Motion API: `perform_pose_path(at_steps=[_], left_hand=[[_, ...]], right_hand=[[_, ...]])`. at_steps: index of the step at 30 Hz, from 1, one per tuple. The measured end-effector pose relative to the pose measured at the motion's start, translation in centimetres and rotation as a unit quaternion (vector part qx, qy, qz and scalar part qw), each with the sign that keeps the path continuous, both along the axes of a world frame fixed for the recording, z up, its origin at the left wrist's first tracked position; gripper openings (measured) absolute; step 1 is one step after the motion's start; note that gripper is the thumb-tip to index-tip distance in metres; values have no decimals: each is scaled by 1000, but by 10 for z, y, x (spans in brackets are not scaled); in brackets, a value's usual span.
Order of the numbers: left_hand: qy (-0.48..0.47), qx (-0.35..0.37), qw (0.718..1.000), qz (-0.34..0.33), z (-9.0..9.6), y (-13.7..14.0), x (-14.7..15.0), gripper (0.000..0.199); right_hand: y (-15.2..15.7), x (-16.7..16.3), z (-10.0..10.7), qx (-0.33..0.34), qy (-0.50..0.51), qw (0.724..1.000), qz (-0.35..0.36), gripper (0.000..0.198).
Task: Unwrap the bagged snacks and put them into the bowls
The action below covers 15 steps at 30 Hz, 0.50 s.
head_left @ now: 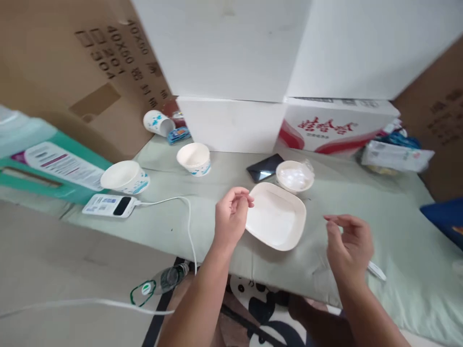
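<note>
A shallow white rectangular tray (275,217) with rounded corners lies on the cloth between my two hands. My left hand (233,214) is at the tray's left rim, its fingers curled in toward the thumb. Whether it touches the rim or holds something small, I cannot make out. To the right of the tray and apart from it, my right hand (349,243) has thumb and forefinger drawn together. Anything in that pinch is too small to name. Behind the tray stands a white bowl (294,178) with crumpled clear plastic in it, beside a dark phone (265,167).
Two paper bowls, one nearer (125,177) and one farther (194,158), stand left. A paper cup (158,123) lies behind them. A white power bank (109,206) trails a cable (190,217) over the table edge. Boxes (231,125) wall off the back; a green jug (47,159) lies left.
</note>
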<state>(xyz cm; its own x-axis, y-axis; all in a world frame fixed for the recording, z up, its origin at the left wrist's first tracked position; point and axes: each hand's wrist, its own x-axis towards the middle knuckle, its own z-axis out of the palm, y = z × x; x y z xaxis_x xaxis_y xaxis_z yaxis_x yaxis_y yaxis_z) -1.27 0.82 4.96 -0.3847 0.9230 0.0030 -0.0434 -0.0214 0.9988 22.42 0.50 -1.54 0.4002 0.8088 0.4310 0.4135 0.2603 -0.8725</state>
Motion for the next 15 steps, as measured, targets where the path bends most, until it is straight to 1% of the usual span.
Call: perform_pose_path(at_steps=[2,3,6,8,11,13,15], left_hand=[[-14,-11,1000,2,-3,0,-20,10],[-25,-13,1000,6,-5,0,-29,10],[-77,-23,996,28,-13,2,-52,9],[-116,-39,992,40,-20,3,-66,9],[-165,-61,983,54,-25,2,-85,9],[-201,-62,975,74,-26,0,-96,11],[-242,-59,964,96,-24,-2,-107,12]], right_hand=[[3,-16,14,10,1,999,35,16],[5,-27,22,11,-16,999,51,15],[19,-66,48,1,-131,987,99,9],[33,-101,64,4,-209,966,154,8],[59,-158,82,34,-286,921,261,10],[77,-198,89,45,-317,893,316,13],[95,-236,92,29,-342,873,346,15]])
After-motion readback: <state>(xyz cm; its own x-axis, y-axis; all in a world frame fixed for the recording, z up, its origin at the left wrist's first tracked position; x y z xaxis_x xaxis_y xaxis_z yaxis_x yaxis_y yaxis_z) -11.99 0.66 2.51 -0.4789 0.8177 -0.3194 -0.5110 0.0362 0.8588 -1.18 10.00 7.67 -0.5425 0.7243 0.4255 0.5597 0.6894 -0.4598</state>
